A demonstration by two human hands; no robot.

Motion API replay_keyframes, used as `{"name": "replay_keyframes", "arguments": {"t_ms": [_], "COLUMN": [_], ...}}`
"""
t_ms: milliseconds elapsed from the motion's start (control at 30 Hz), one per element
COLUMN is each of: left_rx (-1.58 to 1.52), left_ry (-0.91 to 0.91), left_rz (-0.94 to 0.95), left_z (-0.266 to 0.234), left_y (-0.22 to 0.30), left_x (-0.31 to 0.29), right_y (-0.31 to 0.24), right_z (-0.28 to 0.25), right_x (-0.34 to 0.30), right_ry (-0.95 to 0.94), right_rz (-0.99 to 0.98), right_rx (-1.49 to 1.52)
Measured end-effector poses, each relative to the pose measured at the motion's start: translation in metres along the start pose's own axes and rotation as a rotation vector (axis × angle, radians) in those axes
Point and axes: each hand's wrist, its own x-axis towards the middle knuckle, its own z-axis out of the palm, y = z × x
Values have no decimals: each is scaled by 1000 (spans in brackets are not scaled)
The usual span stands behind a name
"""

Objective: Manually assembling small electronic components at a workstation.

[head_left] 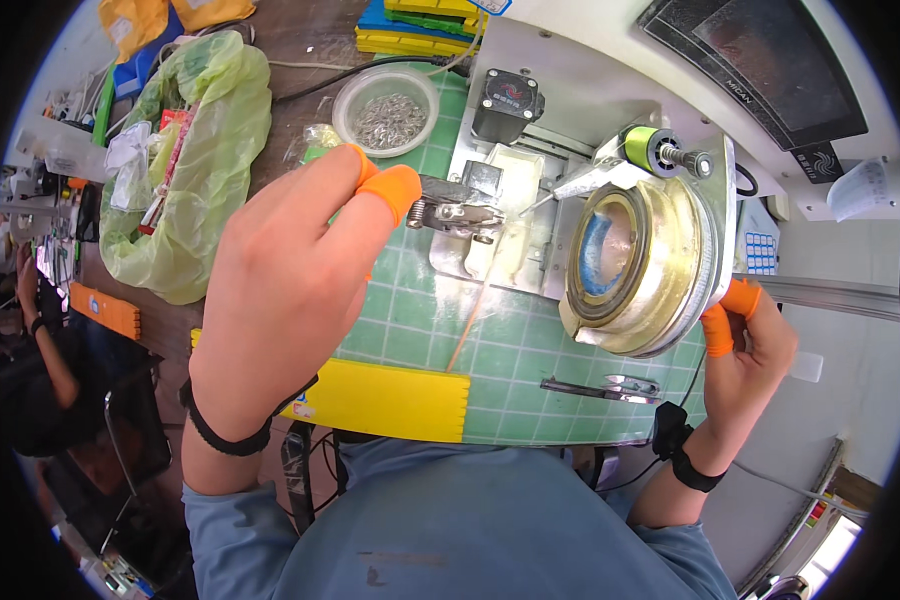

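My left hand (285,265), with orange finger cots, is closed in a pinch at the left end of a spring-loaded metal clamp (465,215). The clamp sits on the front of a benchtop machine, beside a white tray-like part (518,165). My right hand (755,345), also in orange cots, has its thumb and finger curled together at the right edge of a large round brass-coloured wheel (685,265) with a blue-lined centre. What those fingertips grip is hidden. A thin copper-coloured strand (467,325) runs from below the clamp toward a yellow strip (385,400).
Tweezers (580,388) and small snips (632,384) lie on the green mat (510,415) near its front edge. Behind my left hand stands a round tub (342,112) of small metal pieces. A green plastic bag (235,170) lies left; a dark screen (770,75) sits upper right.
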Motion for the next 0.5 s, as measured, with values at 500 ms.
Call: {"name": "replay_keyframes", "arguments": {"t_ms": [500], "left_rx": [-60], "left_ry": [-125], "left_rz": [-137], "left_z": [28], "left_y": [-5], "left_x": [-35], "right_y": [-3], "right_z": [3], "right_x": [-9], "right_ry": [-71], "right_rz": [8], "right_rx": [-41]}}
